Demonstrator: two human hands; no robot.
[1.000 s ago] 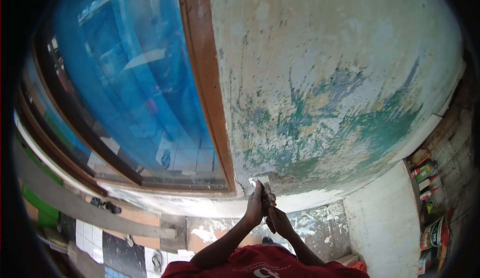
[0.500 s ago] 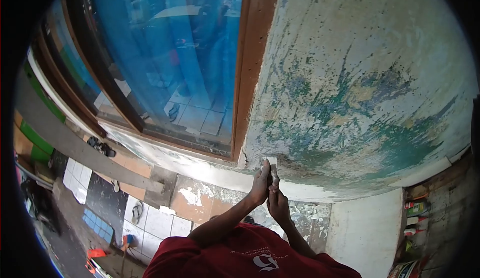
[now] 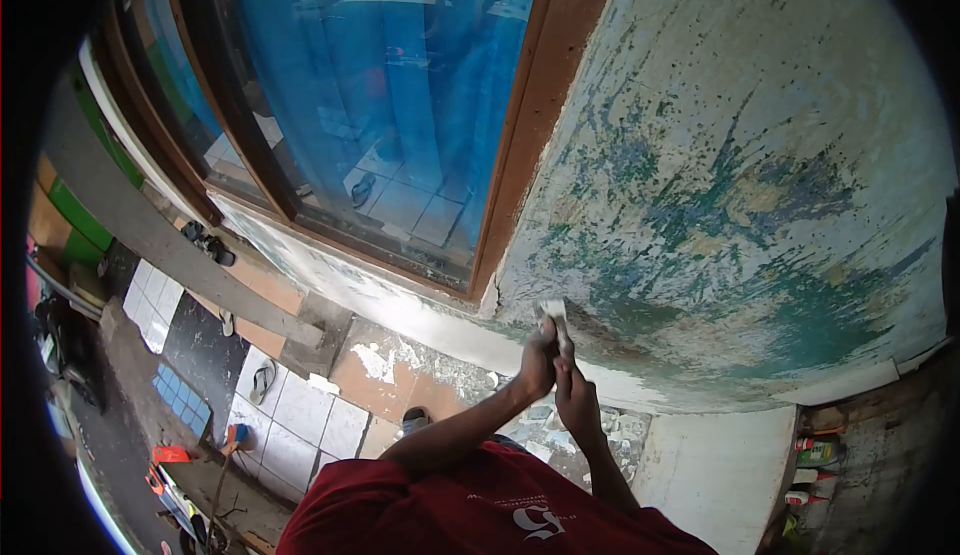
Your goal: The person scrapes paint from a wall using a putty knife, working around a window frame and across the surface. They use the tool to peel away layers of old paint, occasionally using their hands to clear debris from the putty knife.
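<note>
1. left hand (image 3: pixel 538 368): curled closed around the scraper (image 3: pixel 564 337), a digit stretched up along it toward the blade (image 3: pixel 553 308).
2. right hand (image 3: pixel 578 400): also closed, gripping the lower end of the handle, just beside the left and a little nearer the body.
3. the two hands are together — both clamped on the one tool, with hardly any gap between them; whether their skin touches, i cannot tell.
4. the scraper points up and away from the body, its pale blade at the low part of the wall (image 3: pixel 700 345), near the bottom corner of the window frame (image 3: pixel 545 65). whether the edge presses on the surface or sits just off it, i cannot tell.
5. the wall there is worn and patchy — green, blue and cream paint mixed together.
6. left of the frame, blue shows behind the window glass (image 3: pixel 390 105).
7. below lie white floor tiles (image 3: pixel 293 417), with a sandal (image 3: pixel 263 382) on them; bottles (image 3: pixel 822 452) stand far to the right, past a white panel (image 3: pixel 715 470).
</note>
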